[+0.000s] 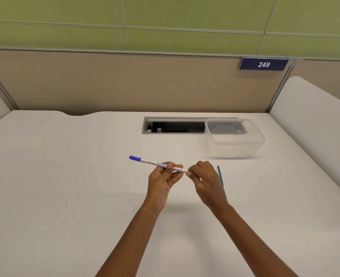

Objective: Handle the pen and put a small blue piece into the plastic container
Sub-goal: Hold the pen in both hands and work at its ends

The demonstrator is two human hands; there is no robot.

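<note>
Above the white desk (65, 186) the pen (157, 164) is pinched mid-barrel by the left hand (162, 179), its right end gripped by the right hand (206, 181); a thin blue piece (220, 175) lies beside, the plastic container (234, 136) beyond.

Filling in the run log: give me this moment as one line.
left hand: holds pen mid-barrel | right hand: pinches pen's end | thin blue rod: on desk beside right hand | plastic container: behind, apart
</note>
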